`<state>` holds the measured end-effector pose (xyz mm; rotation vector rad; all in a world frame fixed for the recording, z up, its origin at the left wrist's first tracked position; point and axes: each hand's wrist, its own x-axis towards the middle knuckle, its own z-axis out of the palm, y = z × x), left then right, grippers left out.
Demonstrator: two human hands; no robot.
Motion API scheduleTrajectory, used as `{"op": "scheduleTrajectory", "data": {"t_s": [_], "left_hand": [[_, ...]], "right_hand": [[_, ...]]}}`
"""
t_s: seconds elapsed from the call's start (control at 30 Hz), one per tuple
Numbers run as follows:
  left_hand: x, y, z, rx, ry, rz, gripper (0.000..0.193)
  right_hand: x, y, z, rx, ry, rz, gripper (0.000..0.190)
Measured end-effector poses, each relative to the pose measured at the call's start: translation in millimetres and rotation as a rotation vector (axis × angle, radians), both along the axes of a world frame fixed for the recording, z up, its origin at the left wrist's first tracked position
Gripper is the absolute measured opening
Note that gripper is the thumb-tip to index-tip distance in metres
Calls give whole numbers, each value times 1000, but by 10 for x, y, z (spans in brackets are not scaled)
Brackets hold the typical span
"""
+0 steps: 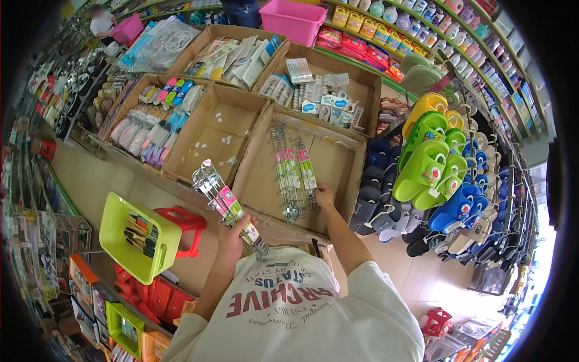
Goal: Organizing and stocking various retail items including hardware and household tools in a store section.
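Observation:
My left hand (239, 227) is closed around a bundle of metal wire racks or hangers with pink and green labels (229, 206), held tilted in front of my shirt. Inside the cardboard box (340, 156) before me lie more of these labelled metal bundles, a larger group (285, 174) at the left and a narrower one (307, 169) beside it. My right hand (325, 196) reaches into that box and touches the lower right end of the narrower bundle; its fingertips are partly hidden, so its grip cannot be made out.
Neighbouring cardboard boxes hold packaged goods (332, 97) and brushes (158, 135). Slippers hang on a rack (429, 167) at the right. A green basket (167, 246) and a red stool (192, 231) stand at the left. A person (102, 25) is at the far upper left.

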<state>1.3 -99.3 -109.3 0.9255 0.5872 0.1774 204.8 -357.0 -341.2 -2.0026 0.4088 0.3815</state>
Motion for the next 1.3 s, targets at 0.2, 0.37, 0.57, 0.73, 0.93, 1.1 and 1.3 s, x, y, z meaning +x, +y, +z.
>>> {"op": "scheduleTrajectory", "data": {"t_s": [0.2, 0.37, 0.57, 0.73, 0.93, 1.1, 1.3], "left_hand": [[10, -18, 63, 14, 18, -17, 12], [29, -42, 38, 17, -4, -26, 13], [31, -29, 31, 10, 8, -19, 13], [91, -43, 21, 0, 8, -60, 14], [116, -52, 22, -2, 12, -77, 15], [145, -81, 50, 1, -1, -94, 15], [135, -51, 29, 29, 29, -150, 15]], "right_hand": [[111, -45, -136, -8, -35, 109, 33], [105, -84, -242, -65, -55, 178, 39], [-80, -11, 125, -274, -115, 260, 41], [-157, -4, 191, -370, -177, 265, 34], [-235, 193, 468, -427, -281, 269, 42], [-117, 268, 425, -411, -253, 283, 44], [-45, 328, 410, -512, -157, 252, 45]]}}
